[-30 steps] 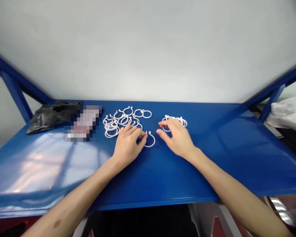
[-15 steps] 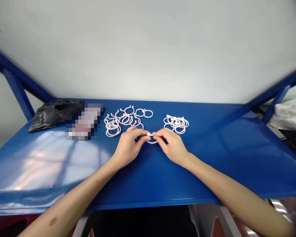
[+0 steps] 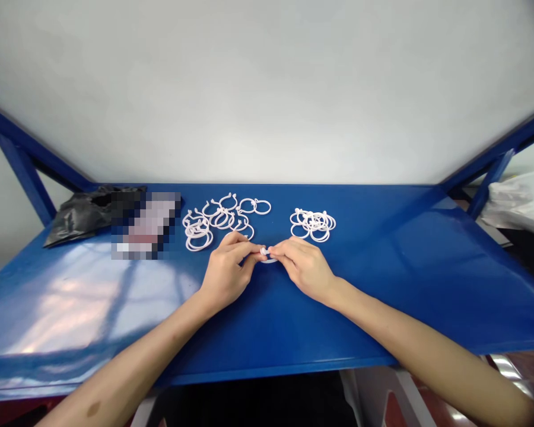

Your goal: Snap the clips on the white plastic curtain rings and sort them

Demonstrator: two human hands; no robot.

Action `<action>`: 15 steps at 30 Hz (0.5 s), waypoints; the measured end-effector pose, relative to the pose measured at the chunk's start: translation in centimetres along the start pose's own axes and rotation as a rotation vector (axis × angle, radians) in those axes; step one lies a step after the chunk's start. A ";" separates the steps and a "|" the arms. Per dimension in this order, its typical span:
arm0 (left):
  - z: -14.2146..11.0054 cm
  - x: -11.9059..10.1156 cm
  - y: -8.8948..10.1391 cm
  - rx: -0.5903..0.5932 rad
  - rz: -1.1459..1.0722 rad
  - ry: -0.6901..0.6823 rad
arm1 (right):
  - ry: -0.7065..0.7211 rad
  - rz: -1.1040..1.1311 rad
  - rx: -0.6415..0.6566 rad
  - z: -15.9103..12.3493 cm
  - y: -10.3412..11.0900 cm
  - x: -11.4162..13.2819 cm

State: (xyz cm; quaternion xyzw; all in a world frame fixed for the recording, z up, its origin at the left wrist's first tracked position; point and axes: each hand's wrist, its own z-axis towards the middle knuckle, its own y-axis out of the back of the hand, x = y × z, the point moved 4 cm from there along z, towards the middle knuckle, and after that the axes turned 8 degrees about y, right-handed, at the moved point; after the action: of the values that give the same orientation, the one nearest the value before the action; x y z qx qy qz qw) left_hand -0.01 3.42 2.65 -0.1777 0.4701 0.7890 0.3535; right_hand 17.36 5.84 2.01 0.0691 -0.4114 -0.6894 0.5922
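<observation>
Between my hands is a white plastic ring (image 3: 270,261), mostly covered by the fingers. My left hand (image 3: 230,267) pinches the ring's knobbed end with thumb and forefinger. From the other side, my right hand (image 3: 306,268) pinches the ring close to the same spot. Whether its two ends are joined is hidden by the fingertips. Beyond my left hand lies a loose spread of similar rings (image 3: 199,239), several with a gap between knobbed ends. A tighter heap of white rings (image 3: 319,231) lies just past my right hand.
The blue table (image 3: 267,332) has a raised back panel and blue frame bars at both sides. At the left lie a black plastic bag (image 3: 80,219) and a pixelated flat item (image 3: 149,225). A clear plastic bag (image 3: 523,201) sits at the far right.
My right hand has come from the right heap to the ring at my left fingers and closed on it. Both hands now pinch the ring together; the right heap is uncovered.
</observation>
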 end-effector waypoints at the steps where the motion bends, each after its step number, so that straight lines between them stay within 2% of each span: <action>1: -0.1 0.0 -0.1 -0.004 0.004 -0.015 | 0.015 -0.006 0.001 0.0 0.0 0.1; 11: -0.4 -0.4 -0.5 -0.040 0.064 -0.156 | 0.089 -0.026 0.029 -0.5 -0.3 0.2; 15: 0.0 -0.6 -0.4 -0.004 0.120 -0.167 | 0.085 -0.077 0.065 -0.1 -0.3 0.4</action>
State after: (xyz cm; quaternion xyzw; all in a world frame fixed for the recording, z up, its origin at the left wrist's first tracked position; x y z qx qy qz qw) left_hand 0.74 3.29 2.78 -0.0835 0.4471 0.8218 0.3432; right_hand 17.07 5.46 1.85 0.1335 -0.4053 -0.6945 0.5794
